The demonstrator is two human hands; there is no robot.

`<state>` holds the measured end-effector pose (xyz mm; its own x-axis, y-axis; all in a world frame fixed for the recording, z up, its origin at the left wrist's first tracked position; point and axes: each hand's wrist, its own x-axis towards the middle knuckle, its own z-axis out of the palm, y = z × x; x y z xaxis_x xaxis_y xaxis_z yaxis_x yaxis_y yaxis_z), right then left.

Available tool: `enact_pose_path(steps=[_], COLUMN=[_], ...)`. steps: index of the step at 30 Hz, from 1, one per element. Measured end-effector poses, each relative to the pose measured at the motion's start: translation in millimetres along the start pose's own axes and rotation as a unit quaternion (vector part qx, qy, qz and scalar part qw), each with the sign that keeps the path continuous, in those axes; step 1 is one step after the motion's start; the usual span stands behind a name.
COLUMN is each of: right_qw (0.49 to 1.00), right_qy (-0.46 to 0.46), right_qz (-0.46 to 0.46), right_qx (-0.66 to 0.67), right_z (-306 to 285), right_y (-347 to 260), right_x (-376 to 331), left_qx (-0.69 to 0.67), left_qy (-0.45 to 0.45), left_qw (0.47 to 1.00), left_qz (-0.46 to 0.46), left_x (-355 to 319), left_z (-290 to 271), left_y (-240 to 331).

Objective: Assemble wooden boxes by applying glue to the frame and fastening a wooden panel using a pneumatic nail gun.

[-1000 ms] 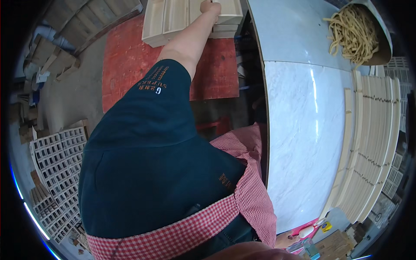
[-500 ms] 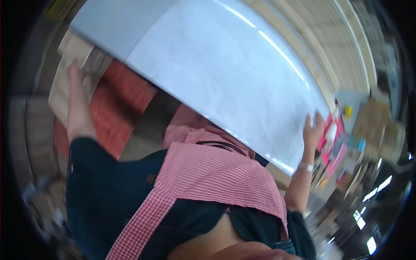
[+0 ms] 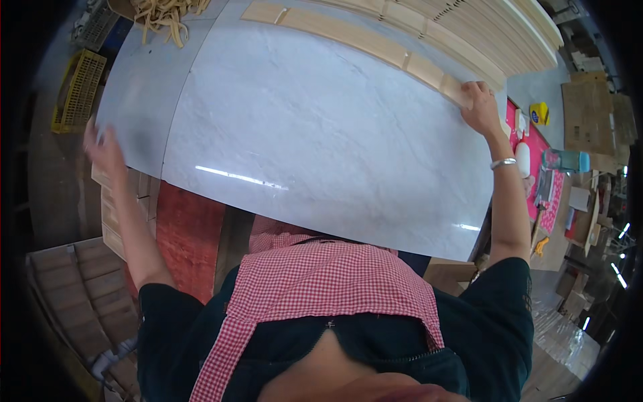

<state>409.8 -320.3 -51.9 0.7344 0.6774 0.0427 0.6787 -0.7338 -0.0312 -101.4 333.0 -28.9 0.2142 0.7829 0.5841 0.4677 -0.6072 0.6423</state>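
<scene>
One hand (image 3: 479,107) on pale grooved wood strip (image 3: 375,48).

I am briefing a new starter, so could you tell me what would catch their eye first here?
The pale marble-patterned worktop fills the middle. The right hand rests on the end of a long wooden strip at its far edge, while the blurred left hand is raised at its left edge. A red gingham apron shows below.

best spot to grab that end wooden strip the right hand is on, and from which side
Take the wooden strip at its near end, where the right hand rests on it. It lies flat on the marble tabletop, end to end with other pieces along the far side, so probably come from above and the open right end, pinching across its narrow width. The left hand is blurred at the table's left edge.
</scene>
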Motion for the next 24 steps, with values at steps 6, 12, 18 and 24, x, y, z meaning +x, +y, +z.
enact_pose_path(steps=[6, 12, 18, 24], right_qw=[0.999, 0.998, 0.995, 0.986], right_qy=[0.008, -0.055, 0.018, 0.039], right_qz=[0.032, 0.025, 0.092, 0.144], right_qx=[0.010, 0.027, 0.032, 0.076], right_z=[-10, -65, -80, -41], right_y=[29, 7, -30, -110], right_x=[-25, -43, -76, -104], left_qx=[-0.017, 0.111, 0.239, 0.191], left_qy=[-0.241, -0.282, -0.458, -0.556], left_qw=[0.891, 0.818, 0.770, 0.727], left_qz=[0.383, 0.489, 0.374, 0.356], left_x=[-34, -24, -11, -80], left_z=[175, 257, 233, 143], left_y=[183, 232, 232, 247])
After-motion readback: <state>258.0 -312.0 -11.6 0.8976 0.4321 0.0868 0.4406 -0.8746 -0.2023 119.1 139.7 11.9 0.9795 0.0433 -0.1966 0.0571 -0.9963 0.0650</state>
